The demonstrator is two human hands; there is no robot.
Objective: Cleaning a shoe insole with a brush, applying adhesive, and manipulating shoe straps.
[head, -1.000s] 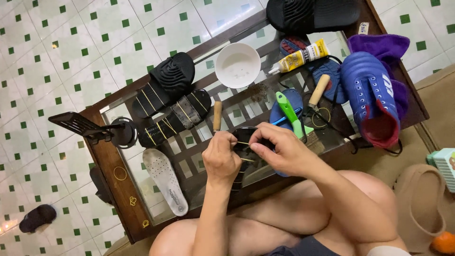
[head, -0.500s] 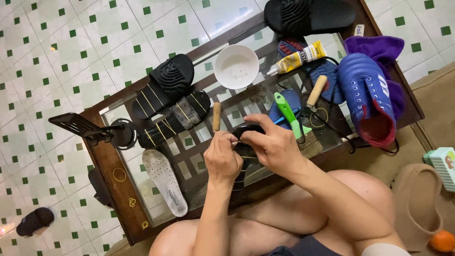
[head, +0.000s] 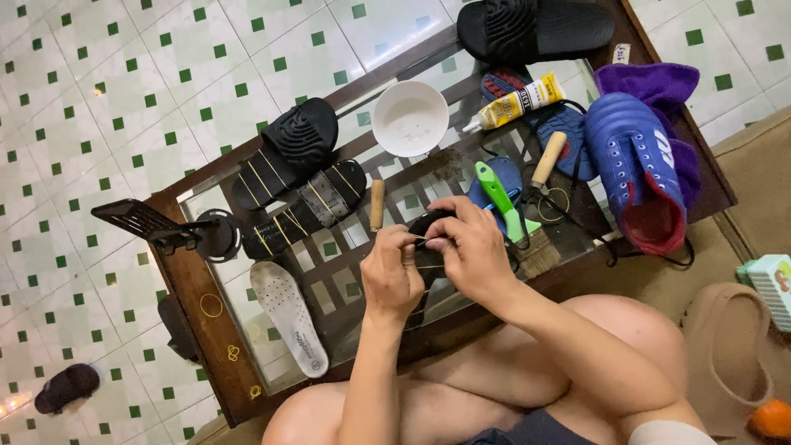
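Place: a home corner used for shoe repair.
Floor: white tiles (head: 124, 74) with small green squares.
Bench: a low glass-topped wooden bench (head: 206, 330).
Signs: sandals (head: 284, 152), an insole (head: 290, 317), a glue tube (head: 515, 101), a brush (head: 515, 218) and a blue shoe (head: 634, 165) are laid out.

Bare forearms and knees — dark shorts, no sleeves

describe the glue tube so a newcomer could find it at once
Start at the glass-topped wooden table and go to its far end, beyond both hands. Between the white bowl and the blue shoe lies the glue tube. It alone is yellow, with a white nozzle pointing at the bowl.
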